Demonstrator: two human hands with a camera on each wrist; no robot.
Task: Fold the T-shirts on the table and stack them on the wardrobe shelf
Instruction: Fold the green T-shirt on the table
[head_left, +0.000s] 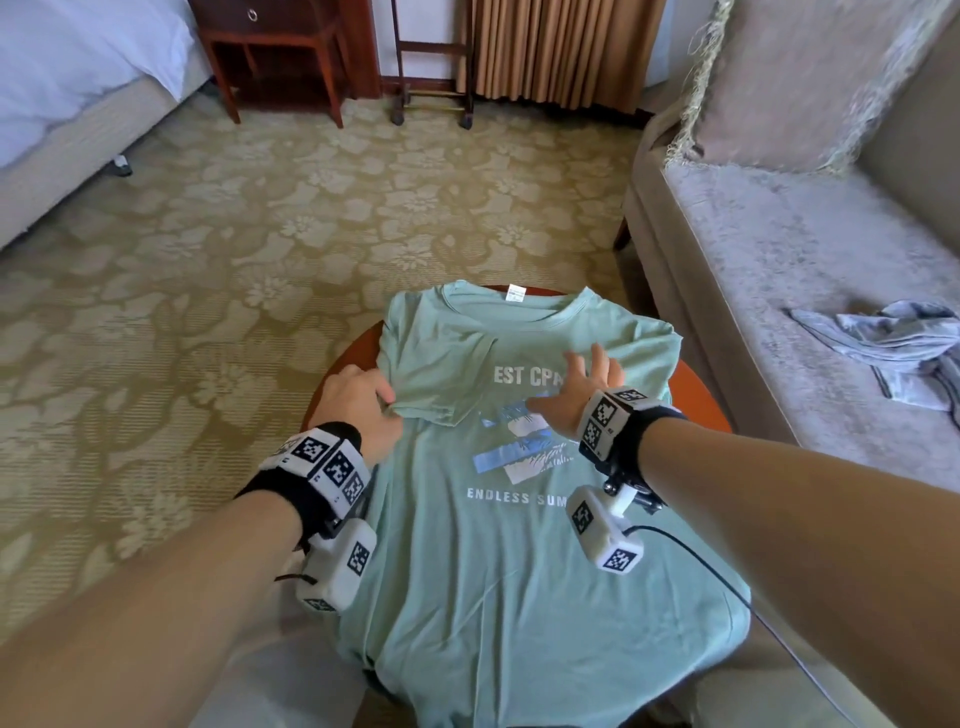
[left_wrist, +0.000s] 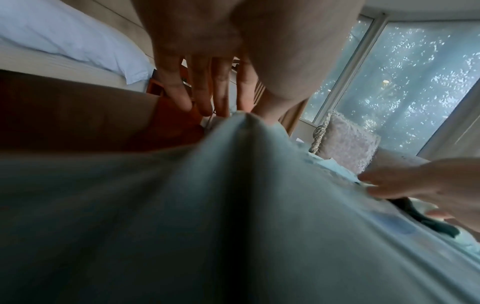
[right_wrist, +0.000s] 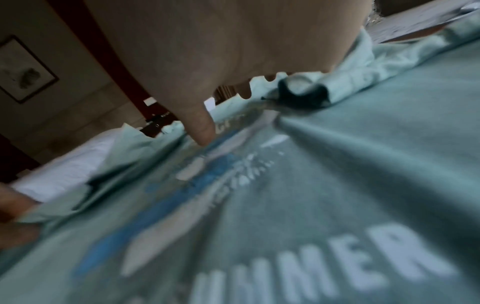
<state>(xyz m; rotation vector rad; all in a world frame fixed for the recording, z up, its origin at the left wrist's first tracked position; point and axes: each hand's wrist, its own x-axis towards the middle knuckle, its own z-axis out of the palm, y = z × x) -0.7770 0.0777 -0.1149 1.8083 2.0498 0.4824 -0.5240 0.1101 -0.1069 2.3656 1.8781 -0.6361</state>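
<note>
A green T-shirt (head_left: 519, 545) lies spread over the round surface (head_left: 696, 389). The left hand (head_left: 363, 397) pinches its folded-in sleeve; the right hand (head_left: 582, 384) presses flat, fingers spread, on the chest print. A crumpled grey garment (head_left: 893, 348) sits on the sofa (head_left: 779, 249) just beside; a bed (head_left: 67, 104) stands well apart.

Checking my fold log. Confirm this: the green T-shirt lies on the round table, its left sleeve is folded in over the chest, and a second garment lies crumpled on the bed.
One detail is wrong. The head view shows the second garment crumpled on the sofa, not the bed. The rest holds.
</note>
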